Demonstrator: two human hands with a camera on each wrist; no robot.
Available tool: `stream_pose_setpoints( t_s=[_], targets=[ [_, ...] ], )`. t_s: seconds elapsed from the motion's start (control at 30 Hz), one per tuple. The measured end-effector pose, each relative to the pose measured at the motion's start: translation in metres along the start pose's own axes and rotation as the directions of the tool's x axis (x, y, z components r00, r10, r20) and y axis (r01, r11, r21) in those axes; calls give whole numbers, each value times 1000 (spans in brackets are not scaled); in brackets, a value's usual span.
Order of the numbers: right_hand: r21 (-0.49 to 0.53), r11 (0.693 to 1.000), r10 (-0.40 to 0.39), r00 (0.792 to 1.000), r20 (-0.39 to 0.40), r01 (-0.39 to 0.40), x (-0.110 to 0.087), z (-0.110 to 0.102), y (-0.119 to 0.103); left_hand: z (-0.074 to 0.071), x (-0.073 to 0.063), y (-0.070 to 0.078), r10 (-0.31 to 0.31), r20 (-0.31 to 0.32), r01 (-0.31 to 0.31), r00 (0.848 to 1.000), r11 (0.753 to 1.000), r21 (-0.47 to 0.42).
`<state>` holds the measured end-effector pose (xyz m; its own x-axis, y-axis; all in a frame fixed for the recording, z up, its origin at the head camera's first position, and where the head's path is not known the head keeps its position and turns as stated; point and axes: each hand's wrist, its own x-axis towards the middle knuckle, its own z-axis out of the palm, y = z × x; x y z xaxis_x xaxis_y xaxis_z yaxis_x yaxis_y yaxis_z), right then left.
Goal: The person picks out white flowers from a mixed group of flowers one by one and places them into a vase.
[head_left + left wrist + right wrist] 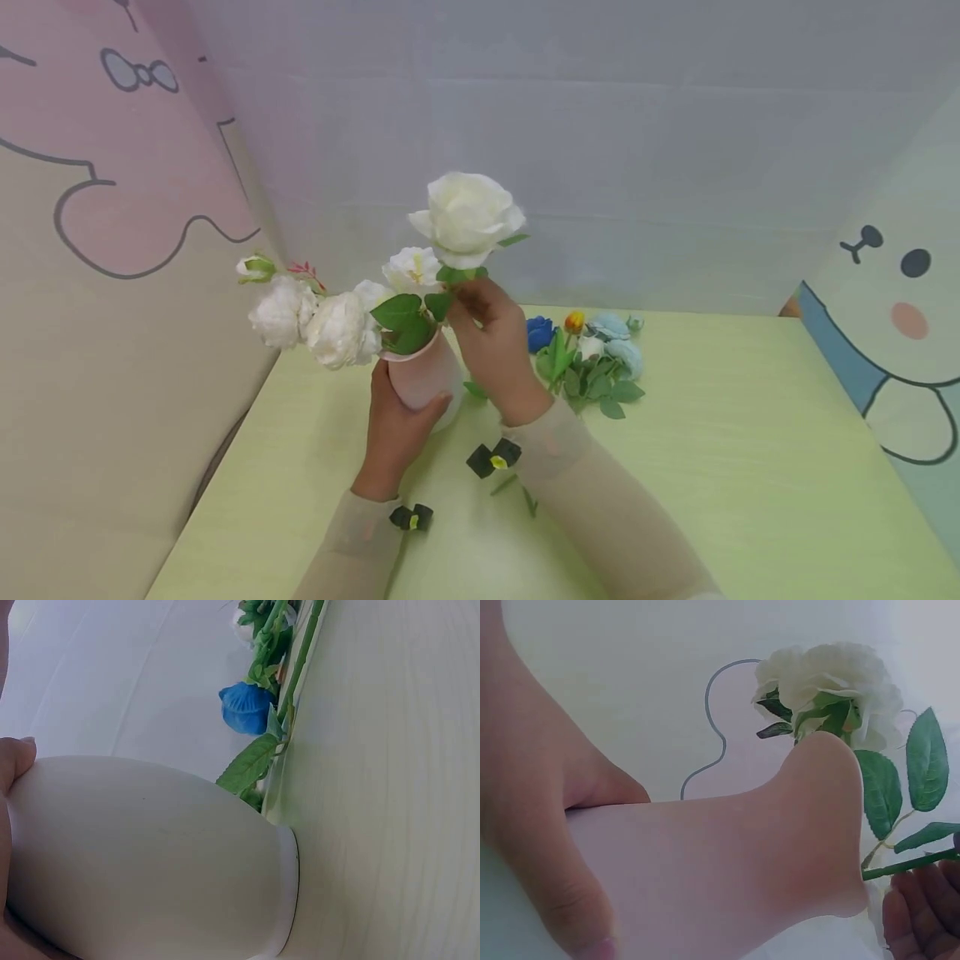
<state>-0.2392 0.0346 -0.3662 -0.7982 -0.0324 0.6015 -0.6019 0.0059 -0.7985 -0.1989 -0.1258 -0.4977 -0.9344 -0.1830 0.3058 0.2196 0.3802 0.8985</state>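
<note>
A creased, greyish-lilac backdrop [675, 150] stands behind a pale yellow-green table [750, 467]; the left wall [97, 400] carries a pink cartoon shape [142, 208] outlined in grey, the right wall [915, 175] a rosy-cheeked cartoon face [870, 308], all in soft light

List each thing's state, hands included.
Smooth pink rounded vase, mouth up, gripped
Large white rose, open, stem at vase mouth
Ruffled white flowers, open, leaning over vase rim
Left hand, gripping vase
Right hand, holding rose's stem
Blue rose, lying on pale yellow table
Orange tulip, closed, lying there
Pale blue flowers, open, lying there
</note>
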Motion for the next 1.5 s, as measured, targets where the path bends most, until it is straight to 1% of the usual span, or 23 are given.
stream_pose_setpoints(
  t_s=[0.1,0.17,0.27,0.33,0.4,0.53,0.6,0.67,0.8,1.0,1.07,1.27,1.33,1.5],
  targets=[
    [2,999,41,998,-38,-41,-1,-2,-2,0,0,0,-4,-2,4,1000,1000,8],
    [13,997,82,995,-59,-81,-1,-4,-4,0,0,1,-5,-3,5,1000,1000,12],
    [25,989,145,986,-79,-144,-2,-5,-6,0,0,1,-4,-2,4,1000,1000,21],
    [27,985,171,982,-85,-169,-3,-5,-6,-1,0,1,-3,-1,3,1000,1000,23],
    [35,985,170,981,-90,-168,-3,-6,-6,-1,0,2,-5,0,5,1000,1000,25],
    [43,991,128,986,-103,-124,-2,-6,-5,0,0,2,-12,2,12,1000,1000,23],
    [35,993,118,988,-104,-115,-1,-6,-4,0,-1,2,-15,4,15,1000,1000,24],
    [15,992,128,987,-100,-127,-1,-6,-3,0,-1,2,-19,5,19,1000,1000,26],
    [-41,984,172,982,-83,-176,-1,-5,-1,0,-1,2,-17,2,17,1000,1000,23],
    [-108,972,205,977,-63,-211,-2,-2,6,0,0,2,-8,-1,8,1000,1000,15],
    [-112,967,222,973,-63,-228,-3,-1,8,0,0,2,-5,2,5,1000,1000,9],
    [-84,958,272,961,-43,-275,-5,-1,11,0,0,2,1,6,-1,1000,1000,1],
    [-84,956,279,960,-31,-280,-4,-1,11,0,1,2,4,6,-4,1000,1000,-1],
    [-103,959,268,963,11,-265,-5,-1,11,0,1,1,2,10,-2,1000,1000,0]
  ],
)
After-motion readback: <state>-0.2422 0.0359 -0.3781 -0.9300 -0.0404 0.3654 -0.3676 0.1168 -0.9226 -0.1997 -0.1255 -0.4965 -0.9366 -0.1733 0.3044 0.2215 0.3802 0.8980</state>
